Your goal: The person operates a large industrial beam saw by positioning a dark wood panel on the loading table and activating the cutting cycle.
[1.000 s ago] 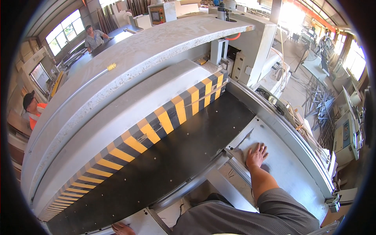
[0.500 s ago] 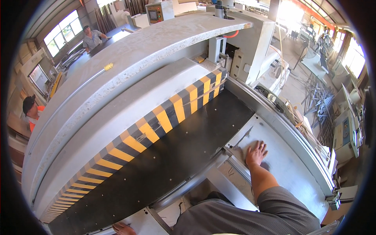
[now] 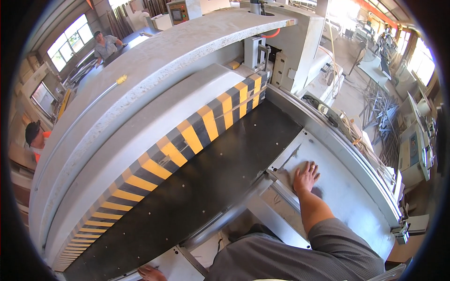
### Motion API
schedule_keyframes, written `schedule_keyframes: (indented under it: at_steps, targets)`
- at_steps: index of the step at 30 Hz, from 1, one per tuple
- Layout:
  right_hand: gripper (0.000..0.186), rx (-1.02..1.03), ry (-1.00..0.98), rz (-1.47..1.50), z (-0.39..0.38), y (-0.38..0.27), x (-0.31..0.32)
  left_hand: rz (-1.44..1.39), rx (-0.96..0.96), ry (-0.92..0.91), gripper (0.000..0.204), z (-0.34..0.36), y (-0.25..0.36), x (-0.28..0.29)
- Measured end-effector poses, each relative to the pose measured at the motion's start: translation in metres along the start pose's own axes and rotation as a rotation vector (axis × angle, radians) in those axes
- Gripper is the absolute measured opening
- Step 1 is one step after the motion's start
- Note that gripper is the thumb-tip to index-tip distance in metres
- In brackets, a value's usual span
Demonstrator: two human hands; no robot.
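My right hand [image 3: 307, 177] rests open, fingers spread, on a steel side plate [image 3: 342, 192] of a large machine. Along the lower edge my left hand [image 3: 151, 274] lies with fingers stretched on another steel plate [image 3: 180, 271], only partly in view. Between and beyond my hands runs a dark bed [image 3: 197, 192] with small pale dots. Above it is a grey press beam [image 3: 140, 131] with a yellow-and-black striped front edge [image 3: 206, 122]. An open frame with an angled steel member [image 3: 272, 220] sits between the two plates.
Two co-workers stand beyond the machine, one in grey [image 3: 104, 47] by a long table, one in orange [image 3: 37, 140] at left. A control box [image 3: 177, 14] is at back. A pile of metal strips [image 3: 382, 117] lies on the floor at right, near another machine [image 3: 412, 150].
The view has shifted slightly, with the upper machine parts appearing a little higher and left. Both my hands stay resting on the plates.
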State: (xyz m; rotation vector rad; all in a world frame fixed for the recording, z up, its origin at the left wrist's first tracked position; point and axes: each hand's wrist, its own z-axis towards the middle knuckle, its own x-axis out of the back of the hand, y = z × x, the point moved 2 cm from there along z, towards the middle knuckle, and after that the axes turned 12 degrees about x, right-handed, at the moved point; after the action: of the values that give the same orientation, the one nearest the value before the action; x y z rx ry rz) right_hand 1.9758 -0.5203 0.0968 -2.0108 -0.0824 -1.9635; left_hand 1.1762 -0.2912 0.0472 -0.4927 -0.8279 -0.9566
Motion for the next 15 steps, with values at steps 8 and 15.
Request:
schedule_keyframes:
  at_steps: [8,15]
  targets:
    - [0.066,0.015,0.045,-0.023,0.004,0.015,-0.033,-0.049,0.036,-0.069,0.056,-0.012,0.002,-0.015]
    - [0.065,0.013,0.046,-0.004,0.004,0.008,-0.039,-0.028,0.034,-0.059,0.058,-0.023,-0.007,-0.039]
